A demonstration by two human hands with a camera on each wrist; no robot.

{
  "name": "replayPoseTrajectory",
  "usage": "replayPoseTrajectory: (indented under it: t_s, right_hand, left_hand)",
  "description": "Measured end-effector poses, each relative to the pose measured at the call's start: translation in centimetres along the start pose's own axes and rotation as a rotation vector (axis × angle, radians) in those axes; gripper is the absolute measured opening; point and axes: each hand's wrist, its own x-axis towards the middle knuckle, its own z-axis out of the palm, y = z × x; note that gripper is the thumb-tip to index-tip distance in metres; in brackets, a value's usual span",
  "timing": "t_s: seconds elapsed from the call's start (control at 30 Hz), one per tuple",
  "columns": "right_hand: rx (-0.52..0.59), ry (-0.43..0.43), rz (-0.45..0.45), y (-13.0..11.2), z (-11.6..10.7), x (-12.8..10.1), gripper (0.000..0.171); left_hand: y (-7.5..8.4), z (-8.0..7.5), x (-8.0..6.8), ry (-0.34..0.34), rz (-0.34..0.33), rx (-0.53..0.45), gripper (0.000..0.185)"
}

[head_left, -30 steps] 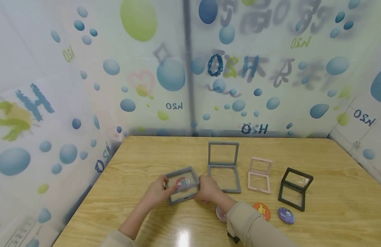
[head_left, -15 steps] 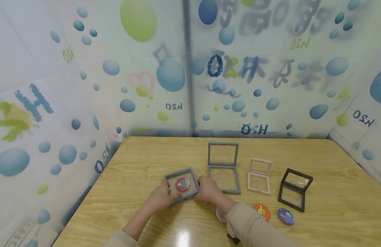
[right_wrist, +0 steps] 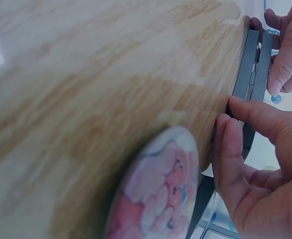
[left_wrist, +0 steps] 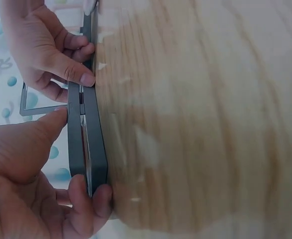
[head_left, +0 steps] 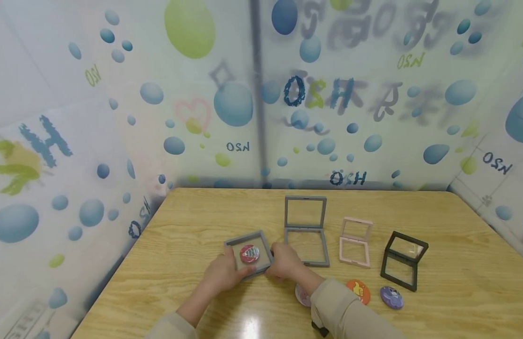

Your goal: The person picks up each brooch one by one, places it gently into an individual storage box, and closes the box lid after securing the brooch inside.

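A grey floating display frame (head_left: 265,245) lies on the table with its two halves folded together. A round red badge (head_left: 249,254) shows inside it, through the clear film. My left hand (head_left: 223,272) grips the left and front sides, thumb along the front edge. At the right corner, my right hand (head_left: 285,261) pinches the frame between thumb and fingers. In the left wrist view, a narrow gap runs between the two grey halves (left_wrist: 76,139), and both hands hold their edges. The right wrist view shows the right thumb and fingers at the rim (right_wrist: 245,74).
Behind the right hand stands an unfolded grey frame (head_left: 306,227). Farther right are a pink frame (head_left: 355,239) and a black frame (head_left: 407,254), both unfolded. Orange (head_left: 358,291), purple (head_left: 391,297) and pink (head_left: 303,294) badges lie nearer, the pink one partly behind the right arm.
The grey frame's upper half has come down onto the lower half over the red badge. My left hand has moved slightly down with it; the right hand stays at the corner.
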Motion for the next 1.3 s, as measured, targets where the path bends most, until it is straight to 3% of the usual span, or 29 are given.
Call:
replayPoseTrajectory:
  t_s: [0.6, 0.87, 1.3]
  right_hand:
    - [-0.010, 0.019, -0.033, 0.17, -0.04, -0.05, 0.034]
    - [-0.012, 0.020, -0.044, 0.25, -0.05, 0.01, 0.034]
    - [-0.005, 0.015, -0.031, 0.26, -0.02, 0.09, 0.032]
  left_hand:
    - [0.24, 0.12, 0.27, 0.022, -0.008, 0.034, 0.094]
    - [0.04, 0.24, 0.22, 0.015, 0.023, 0.029, 0.091]
    - [0.12, 0.02, 0.18, 0.001, 0.021, 0.045, 0.089]
